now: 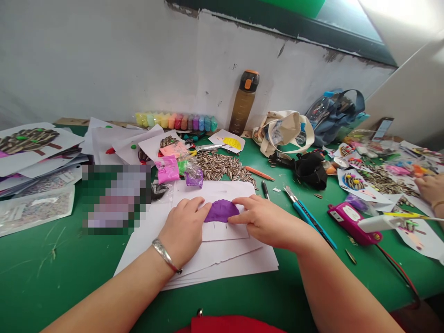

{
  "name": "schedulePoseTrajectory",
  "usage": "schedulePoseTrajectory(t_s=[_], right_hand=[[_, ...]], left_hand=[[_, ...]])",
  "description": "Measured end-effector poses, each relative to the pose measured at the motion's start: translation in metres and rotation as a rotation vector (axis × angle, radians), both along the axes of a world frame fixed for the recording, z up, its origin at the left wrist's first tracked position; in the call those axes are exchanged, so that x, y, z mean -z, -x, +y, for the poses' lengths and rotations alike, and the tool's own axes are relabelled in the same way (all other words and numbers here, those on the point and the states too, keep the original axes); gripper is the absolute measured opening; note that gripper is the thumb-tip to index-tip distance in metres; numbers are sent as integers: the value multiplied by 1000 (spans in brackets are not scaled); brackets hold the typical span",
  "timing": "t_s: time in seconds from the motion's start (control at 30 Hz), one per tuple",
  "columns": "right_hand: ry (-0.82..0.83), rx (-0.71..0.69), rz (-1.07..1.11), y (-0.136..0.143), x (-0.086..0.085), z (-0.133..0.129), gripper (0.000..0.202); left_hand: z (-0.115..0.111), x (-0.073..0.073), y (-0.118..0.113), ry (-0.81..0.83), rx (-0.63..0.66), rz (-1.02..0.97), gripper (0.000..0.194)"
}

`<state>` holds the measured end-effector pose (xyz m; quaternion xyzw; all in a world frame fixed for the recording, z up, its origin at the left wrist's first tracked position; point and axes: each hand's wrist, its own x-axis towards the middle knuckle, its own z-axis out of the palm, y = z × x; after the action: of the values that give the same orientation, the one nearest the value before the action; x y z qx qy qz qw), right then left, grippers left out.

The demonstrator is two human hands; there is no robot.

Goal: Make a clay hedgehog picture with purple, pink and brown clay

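A flattened half-oval of purple clay [222, 211] lies on a small white sheet [225, 233] over a stack of white paper [256, 264]. My left hand [185, 224], with a silver bracelet at the wrist, rests at the clay's left edge, its thumb and fingers apart. At the right edge, my right hand [265, 217] touches the clay with its index finger and thumb, which are spread. Short pencil marks show below the clay. Just behind the paper sit a purple clay packet [194, 177] and a pink one [167, 169].
Sunflower seeds [222, 166] lie behind the paper, near a tall bottle [244, 102]. Blue pens [310, 217] and a magenta device [355, 223] are to the right. Paper pictures [31, 143] pile up left. Another person's hand [430, 188] is at the far right.
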<state>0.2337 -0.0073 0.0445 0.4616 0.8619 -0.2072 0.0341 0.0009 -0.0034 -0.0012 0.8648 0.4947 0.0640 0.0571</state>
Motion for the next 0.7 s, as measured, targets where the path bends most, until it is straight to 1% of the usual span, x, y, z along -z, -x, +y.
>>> schedulePoseTrajectory(t_s=[0.13, 0.23, 0.3, 0.47, 0.7], right_hand=[[41, -8, 31, -4, -3, 1, 54], [60, 27, 74, -6, -3, 2, 65], [40, 34, 62, -5, -2, 3, 69], [-25, -5, -19, 2, 2, 1, 61], [21, -15, 22, -4, -3, 1, 55]], left_hand=[[0, -1, 0, -2, -1, -1, 52], [0, -2, 0, 11, -1, 6, 52], [0, -2, 0, 22, 1, 10, 52], [0, 0, 0, 20, 2, 5, 52], [0, 0, 0, 10, -2, 1, 52]])
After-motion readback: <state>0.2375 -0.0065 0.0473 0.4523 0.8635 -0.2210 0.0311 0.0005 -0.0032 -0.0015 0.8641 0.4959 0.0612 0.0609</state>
